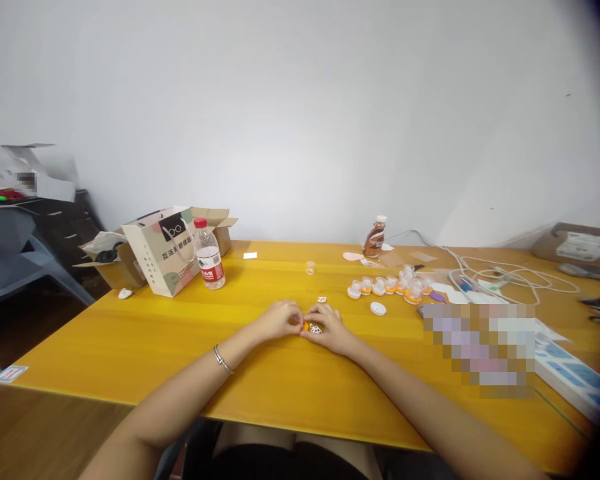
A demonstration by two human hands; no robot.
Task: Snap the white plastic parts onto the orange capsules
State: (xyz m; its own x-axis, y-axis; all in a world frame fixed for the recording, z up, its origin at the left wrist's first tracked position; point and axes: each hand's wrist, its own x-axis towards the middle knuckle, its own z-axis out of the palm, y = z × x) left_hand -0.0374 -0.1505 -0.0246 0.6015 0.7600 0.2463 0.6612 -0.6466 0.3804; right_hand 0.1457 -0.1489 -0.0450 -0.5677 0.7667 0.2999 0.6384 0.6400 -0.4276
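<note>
My left hand (281, 321) and my right hand (330, 331) meet over the table, fingertips closed in a pinch around a small orange piece (305, 326). My fingers cover most of it, so its full shape does not show. Under my right palm lies a small white piece with dark openings (315, 329). Just beyond my hands a similar white patterned piece (322, 299) rests flat. Farther off stands a small clear cup (311, 267). To the right are several clear containers with orange bases (391, 285) in a cluster, and a round white lid (378, 309) in front of them.
On the left stand a red-capped water bottle (209, 257), a paper bag (167, 250) and cardboard boxes (219, 230). A brown drink bottle (375, 237) is near the wall. White cables (510, 265), papers and a blue-white box (575, 377) occupy the right side of the yellow table (180, 353).
</note>
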